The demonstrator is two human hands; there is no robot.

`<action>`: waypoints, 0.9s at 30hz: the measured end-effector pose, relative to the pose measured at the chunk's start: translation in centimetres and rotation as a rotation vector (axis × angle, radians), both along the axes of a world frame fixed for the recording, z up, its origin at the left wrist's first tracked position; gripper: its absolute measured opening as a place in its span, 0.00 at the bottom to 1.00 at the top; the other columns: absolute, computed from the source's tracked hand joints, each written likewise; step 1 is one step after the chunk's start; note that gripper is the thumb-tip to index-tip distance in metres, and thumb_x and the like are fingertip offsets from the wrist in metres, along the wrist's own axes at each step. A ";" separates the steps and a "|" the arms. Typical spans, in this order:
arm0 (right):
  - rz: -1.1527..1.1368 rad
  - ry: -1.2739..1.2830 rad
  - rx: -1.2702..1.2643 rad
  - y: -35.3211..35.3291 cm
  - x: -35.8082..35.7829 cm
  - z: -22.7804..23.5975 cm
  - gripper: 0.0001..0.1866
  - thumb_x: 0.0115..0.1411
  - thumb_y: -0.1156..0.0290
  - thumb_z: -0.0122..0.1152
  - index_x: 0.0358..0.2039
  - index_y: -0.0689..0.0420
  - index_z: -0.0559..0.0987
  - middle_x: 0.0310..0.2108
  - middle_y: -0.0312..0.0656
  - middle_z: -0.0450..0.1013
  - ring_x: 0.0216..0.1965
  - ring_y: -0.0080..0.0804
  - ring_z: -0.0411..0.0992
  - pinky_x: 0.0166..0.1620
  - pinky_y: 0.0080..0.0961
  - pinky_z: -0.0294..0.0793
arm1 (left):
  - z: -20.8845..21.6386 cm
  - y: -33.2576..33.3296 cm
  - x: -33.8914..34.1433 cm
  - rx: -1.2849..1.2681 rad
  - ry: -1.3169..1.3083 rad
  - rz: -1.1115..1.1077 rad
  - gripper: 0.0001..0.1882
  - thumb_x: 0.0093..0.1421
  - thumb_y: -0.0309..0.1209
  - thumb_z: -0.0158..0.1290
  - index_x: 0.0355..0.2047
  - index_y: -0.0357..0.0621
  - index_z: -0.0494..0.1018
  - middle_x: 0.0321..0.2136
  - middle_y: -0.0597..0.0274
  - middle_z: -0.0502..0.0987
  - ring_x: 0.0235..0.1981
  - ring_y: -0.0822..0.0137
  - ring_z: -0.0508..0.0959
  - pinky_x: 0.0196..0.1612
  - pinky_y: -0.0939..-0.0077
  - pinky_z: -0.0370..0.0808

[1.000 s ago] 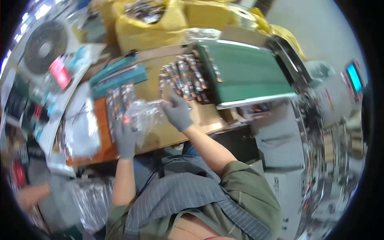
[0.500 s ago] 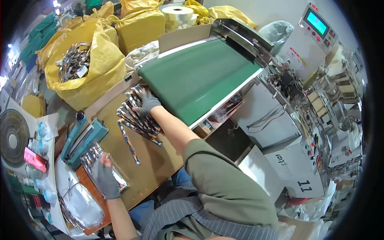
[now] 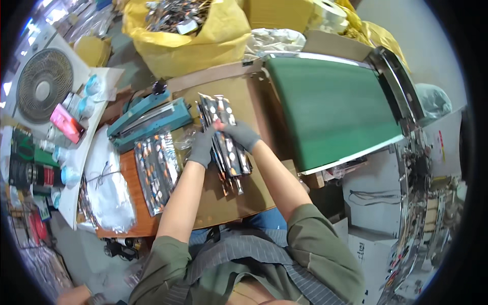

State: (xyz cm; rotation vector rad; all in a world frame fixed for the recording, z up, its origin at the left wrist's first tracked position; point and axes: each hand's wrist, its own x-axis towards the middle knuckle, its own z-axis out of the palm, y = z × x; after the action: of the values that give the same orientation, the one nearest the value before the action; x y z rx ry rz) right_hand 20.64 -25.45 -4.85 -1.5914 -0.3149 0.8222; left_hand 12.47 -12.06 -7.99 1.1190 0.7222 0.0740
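Both my hands, in grey gloves with bare fingertips, close round a bundle of slim dark packets patterned in orange and white. My left hand grips the bundle's left side. From the right, my right hand holds it, and the fingers of both hands meet near its middle. The packets stand roughly lengthwise over the brown cardboard surface, some ends sticking out unevenly. Left of my left forearm lies a flat pack of similar packets in shiny transparent film.
A teal bag sealer stands left of the cardboard. Transparent bags lie beyond the wrapped pack. To the right is a green conveyor belt. A yellow sack of packets stands behind. A fan and phone are far left.
My left hand has left the wrapped pack and joined my right hand on the loose packets. Those packets, spread out before, are now gathered into a bundle. The view has swung left.
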 end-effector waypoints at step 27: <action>0.534 0.415 0.688 -3.5 -17.0 10.3 0.15 0.48 0.73 0.58 0.37 0.68 0.77 0.31 0.46 0.75 0.36 0.32 0.74 0.43 0.26 0.72 | 7.4 -8.4 -22.6 -0.287 -0.667 -0.150 0.38 0.54 0.51 0.55 0.57 0.41 0.56 0.54 0.58 0.63 0.53 0.62 0.66 0.55 0.67 0.66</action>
State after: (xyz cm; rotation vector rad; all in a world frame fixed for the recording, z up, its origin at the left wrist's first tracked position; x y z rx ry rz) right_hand 3.69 -28.95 5.47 -0.6709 -0.6522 1.2577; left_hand -10.11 -20.49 -0.57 0.7957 0.0473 0.1990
